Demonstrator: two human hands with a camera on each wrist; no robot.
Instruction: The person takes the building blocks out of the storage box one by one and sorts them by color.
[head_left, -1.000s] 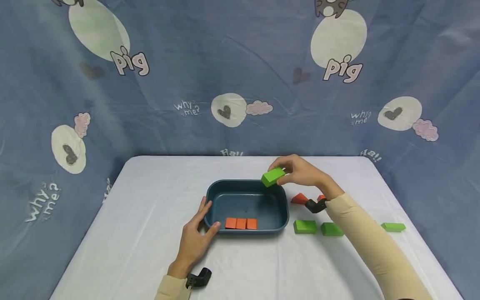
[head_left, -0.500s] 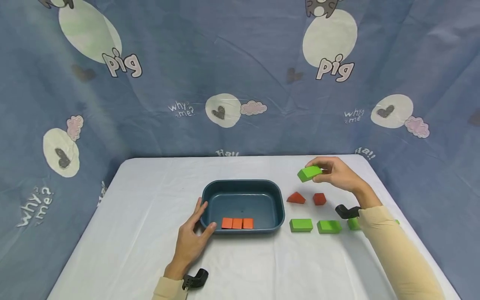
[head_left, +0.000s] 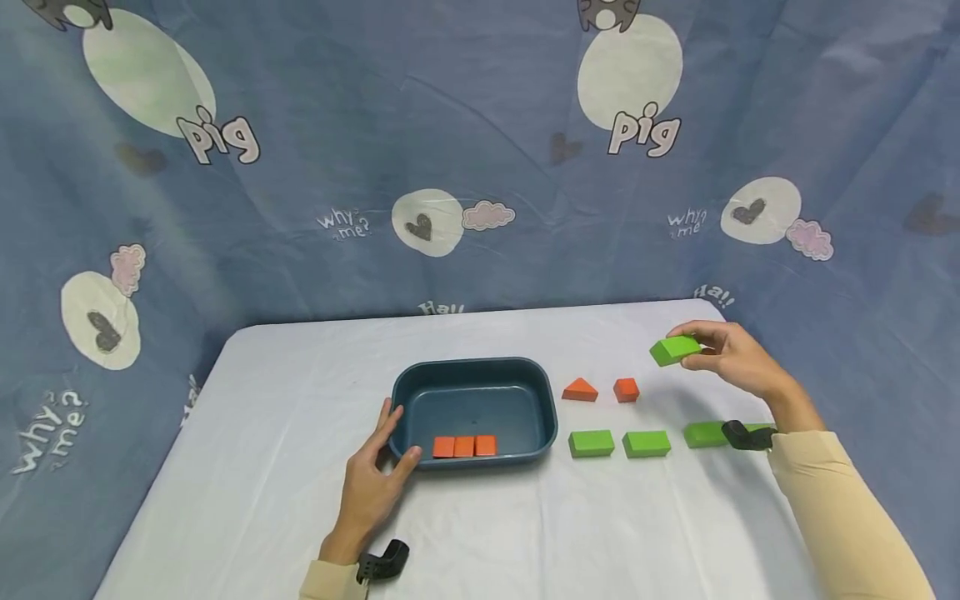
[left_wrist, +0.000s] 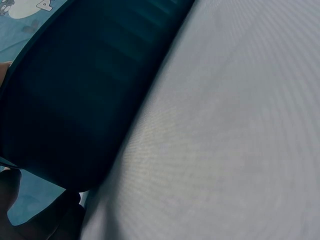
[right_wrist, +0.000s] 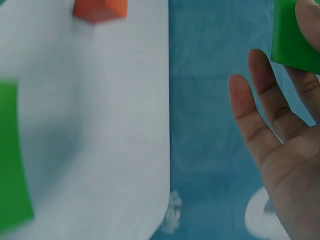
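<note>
My right hand (head_left: 738, 360) pinches a green block (head_left: 675, 350) between thumb and fingers, raised over the far right of the table. In the right wrist view that green block (right_wrist: 290, 42) shows at the upper right edge, with the other fingers spread below it. At the left end of the dark blue bin (head_left: 517, 371) rests my left hand (head_left: 369, 492), its fingers spread and the thumb at the near rim. Up close, the left wrist view has the bin's dark wall (left_wrist: 85, 100) with fingertips at its corner. Three orange blocks (head_left: 464, 447) lie along the bin's near inner side.
Right of the bin are an orange triangular block (head_left: 580, 390) and an orange cube (head_left: 626, 390). Nearer me, a row of green blocks (head_left: 646, 443) runs rightward, partly hidden by the right wrist's black camera (head_left: 746, 435). A patterned blue cloth (head_left: 337, 275) hangs behind the white table (head_left: 480, 533).
Carrying the green block, my right hand has moved right from the bin's far right corner, past the orange pieces. The left hand stays at the bin. The head view has shifted slightly.
</note>
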